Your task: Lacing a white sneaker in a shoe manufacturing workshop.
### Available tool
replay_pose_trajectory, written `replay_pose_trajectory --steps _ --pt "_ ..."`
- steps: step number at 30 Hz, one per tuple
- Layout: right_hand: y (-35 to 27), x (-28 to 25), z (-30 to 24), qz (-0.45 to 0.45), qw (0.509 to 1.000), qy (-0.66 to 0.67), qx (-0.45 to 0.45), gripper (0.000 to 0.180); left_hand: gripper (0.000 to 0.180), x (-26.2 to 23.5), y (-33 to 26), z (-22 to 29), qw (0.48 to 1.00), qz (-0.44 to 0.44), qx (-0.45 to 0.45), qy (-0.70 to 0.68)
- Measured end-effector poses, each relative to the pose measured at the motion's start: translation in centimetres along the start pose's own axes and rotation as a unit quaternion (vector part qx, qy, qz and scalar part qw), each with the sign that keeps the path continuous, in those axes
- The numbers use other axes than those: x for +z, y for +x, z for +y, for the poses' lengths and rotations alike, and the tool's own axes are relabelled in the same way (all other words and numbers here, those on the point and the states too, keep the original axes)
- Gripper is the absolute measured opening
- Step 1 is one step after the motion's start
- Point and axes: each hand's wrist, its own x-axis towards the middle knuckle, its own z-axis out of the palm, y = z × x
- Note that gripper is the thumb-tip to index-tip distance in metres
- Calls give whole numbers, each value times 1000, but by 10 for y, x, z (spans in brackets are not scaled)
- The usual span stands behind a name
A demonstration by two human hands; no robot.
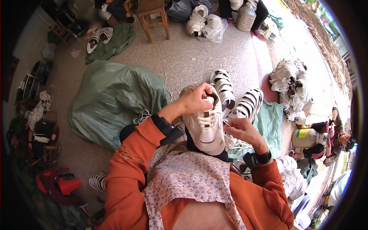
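A white sneaker point(208, 136) with partly threaded laces rests on my lap, its toe toward me. My left hand point(194, 100) is closed on the shoe's collar and tongue, fingertips at the opening. On the shoe's right side my right hand point(244, 132) pinches a white shoelace point(226, 122) close to the eyelets. Just beyond, a striped black-and-white shoe upper point(223, 86) stands upright, and a second striped upper point(247, 104) leans beside it. Loose white laces point(238, 145) hang under my right hand.
A large green sack point(115, 101) bulges at my left; a green sheet point(270, 122) lies right. Piled white shoes point(293, 86) stand farther right, bagged shoes point(207, 25) and a wooden stool point(151, 15) ahead. A person point(333, 134) sits right, holding a large plastic jug point(304, 138).
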Motion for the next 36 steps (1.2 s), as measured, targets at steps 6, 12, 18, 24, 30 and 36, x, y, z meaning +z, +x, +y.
replay_pose_trajectory --steps 6,12,18,24,30,36 --pt "-28 -35 5 66 950 241 -188 21 67 -28 7 -8 970 -238 -48 25" --pt "-54 -87 36 100 705 641 -288 23 66 -20 2 -2 974 -202 -12 103" --pt "-87 -160 107 170 610 702 -326 18 56 -10 3 -1 990 -96 -62 -82" --pt "-98 -213 186 354 584 707 -185 21 59 -9 7 -4 984 -140 -61 -95" --pt "-46 -108 112 283 832 421 -223 39 64 1 -5 -2 991 -119 -47 -29" --pt "-2 10 20 222 949 146 -169 10 71 15 -31 -6 991 55 114 -43"
